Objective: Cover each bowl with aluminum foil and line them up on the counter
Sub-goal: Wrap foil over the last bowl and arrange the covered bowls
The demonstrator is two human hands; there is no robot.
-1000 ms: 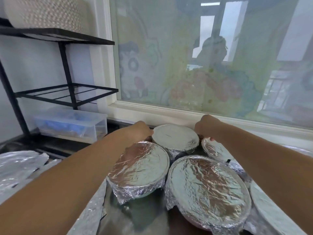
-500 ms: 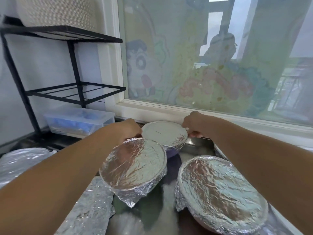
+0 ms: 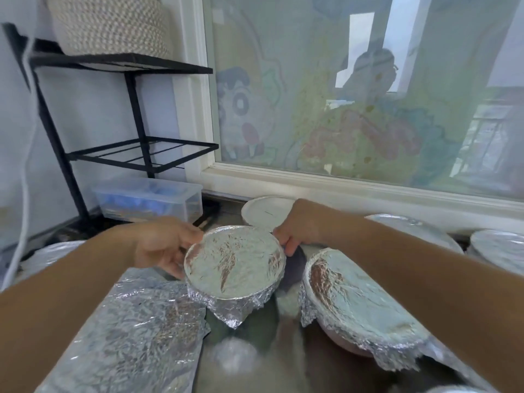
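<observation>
Left hand [image 3: 161,245] and right hand [image 3: 300,229] are both grasping the foil-covered bowl [image 3: 235,262]. We are seeing the left fingers curling round its left rim and the right ones pinching its far right edge. The bowl is sitting mid-bench [image 3: 283,350] (lifted or resting, we cannot tell). A second covered bowl [image 3: 363,304] is lying just right of it. A third covered bowl [image 3: 265,212] is behind, near the window sill [image 3: 368,188]. A loose foil sheet [image 3: 127,336] is spreading at left.
</observation>
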